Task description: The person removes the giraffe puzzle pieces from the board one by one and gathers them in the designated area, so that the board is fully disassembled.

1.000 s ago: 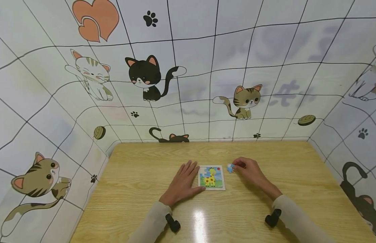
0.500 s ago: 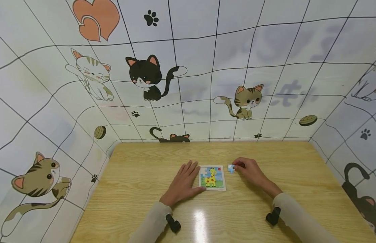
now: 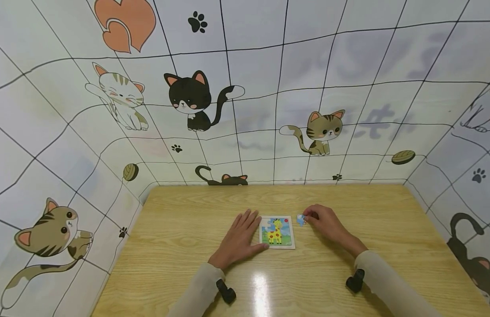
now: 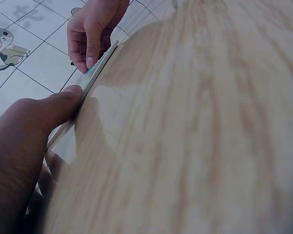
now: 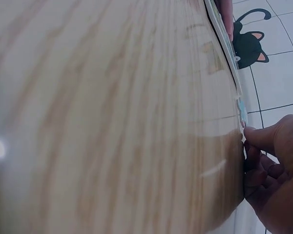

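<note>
A square jigsaw puzzle (image 3: 285, 237) with a yellow giraffe lies in its white frame on the table, a pale gap at its upper left. My left hand (image 3: 237, 241) rests flat along its left side, fingers straight, thumb on the lower left of the frame. To the right of the puzzle, my right hand (image 3: 325, 223) pinches a small blue and white puzzle piece (image 3: 301, 219) between thumb and fingers. In the right wrist view the piece (image 5: 242, 111) is low at the tabletop, partly covered by the fingertips. The left wrist view shows the puzzle edge-on beside my thumb (image 4: 66, 103).
The wooden table (image 3: 173, 246) reaches back to a wall covering (image 3: 253, 110) printed with cartoon cats and grid lines, which also encloses both sides. Each sleeve cuff carries a black wrist camera (image 3: 226, 291).
The pinched puzzle piece has turned slightly in my right fingers. My left hand and the puzzle have stayed in place; the head view has shifted a little.
</note>
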The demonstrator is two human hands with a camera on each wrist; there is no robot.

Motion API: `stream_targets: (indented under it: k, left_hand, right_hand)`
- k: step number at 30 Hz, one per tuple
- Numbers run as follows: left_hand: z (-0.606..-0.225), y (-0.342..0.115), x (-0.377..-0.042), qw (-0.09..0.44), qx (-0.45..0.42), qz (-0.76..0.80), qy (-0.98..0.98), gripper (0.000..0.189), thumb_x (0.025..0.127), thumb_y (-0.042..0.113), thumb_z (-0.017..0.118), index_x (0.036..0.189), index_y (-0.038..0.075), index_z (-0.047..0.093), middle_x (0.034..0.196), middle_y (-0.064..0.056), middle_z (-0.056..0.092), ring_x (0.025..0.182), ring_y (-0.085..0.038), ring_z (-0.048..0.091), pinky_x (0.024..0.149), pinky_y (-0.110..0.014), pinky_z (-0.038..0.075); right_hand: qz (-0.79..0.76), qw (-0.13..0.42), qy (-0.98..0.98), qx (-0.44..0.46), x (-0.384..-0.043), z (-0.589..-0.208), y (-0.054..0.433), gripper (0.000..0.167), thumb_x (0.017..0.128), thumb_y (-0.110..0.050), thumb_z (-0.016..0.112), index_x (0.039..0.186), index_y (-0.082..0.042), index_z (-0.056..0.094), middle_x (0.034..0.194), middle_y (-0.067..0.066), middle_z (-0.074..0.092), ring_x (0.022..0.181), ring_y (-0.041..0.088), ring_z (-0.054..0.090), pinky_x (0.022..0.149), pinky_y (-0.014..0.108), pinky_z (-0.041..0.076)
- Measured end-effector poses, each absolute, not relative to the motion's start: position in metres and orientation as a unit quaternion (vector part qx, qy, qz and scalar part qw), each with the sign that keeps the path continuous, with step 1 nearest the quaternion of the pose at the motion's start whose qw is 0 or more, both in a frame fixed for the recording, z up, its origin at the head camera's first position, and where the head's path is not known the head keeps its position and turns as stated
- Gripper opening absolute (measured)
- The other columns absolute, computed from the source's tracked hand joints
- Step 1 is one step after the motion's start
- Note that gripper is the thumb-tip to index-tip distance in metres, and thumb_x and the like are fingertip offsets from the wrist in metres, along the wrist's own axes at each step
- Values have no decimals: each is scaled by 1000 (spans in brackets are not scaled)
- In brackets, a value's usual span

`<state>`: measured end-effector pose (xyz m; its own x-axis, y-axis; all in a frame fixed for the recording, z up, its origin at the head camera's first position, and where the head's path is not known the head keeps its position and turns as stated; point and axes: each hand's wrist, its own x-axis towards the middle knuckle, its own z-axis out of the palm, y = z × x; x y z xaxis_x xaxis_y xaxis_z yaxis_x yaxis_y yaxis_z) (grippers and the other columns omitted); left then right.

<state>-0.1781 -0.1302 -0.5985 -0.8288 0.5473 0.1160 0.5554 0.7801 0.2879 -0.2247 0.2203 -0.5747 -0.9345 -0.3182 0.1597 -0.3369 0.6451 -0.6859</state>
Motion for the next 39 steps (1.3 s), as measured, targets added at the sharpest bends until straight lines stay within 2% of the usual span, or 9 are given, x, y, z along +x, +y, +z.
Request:
stream_targets:
  k: [7,16,23,33,39]
  left_hand:
    - [-599,-130,-178,8,-288,-154,-945,100,102,78,52,175,13,33,184,-6,22,171,-30,14,139,-49,11]
    - [-600,-130,-179,4,-287,-153,-946,100,102,79,50,175,14,31,184,-5,20,171,-27,11,139,-48,9]
    - [-601,-130,-179,11,-291,-157,-944,100,103,79,51,175,12,33,184,-7,22,171,-29,13,138,-51,13]
    - [-599,-128,-178,10,-291,-153,-944,100,103,79,51,175,13,33,184,-6,22,171,-30,14,138,-51,13]
    - [-596,-127,-177,1,-286,-151,-946,99,103,78,50,175,13,32,184,-7,21,171,-29,12,139,-50,11]
  right_hand:
    - [360,12,-914,188,-224,-576,221,9,102,-2,77,108,-8,80,99,0,73,84,11,61,73,29,55]
    - [362,26,-909,207,-226,-578,223,9,101,-3,79,108,-8,82,96,-3,72,79,6,61,71,28,55]
    - [367,33,-906,208,-225,-578,223,11,100,-2,79,108,-8,82,99,-3,74,81,6,62,71,28,55]
    - [405,15,-895,185,-223,-572,223,12,104,-4,75,115,-5,81,107,4,78,87,11,65,75,27,56]
    - [422,13,-884,202,-219,-568,215,13,104,-3,75,115,-1,81,109,7,79,91,13,68,78,28,58]
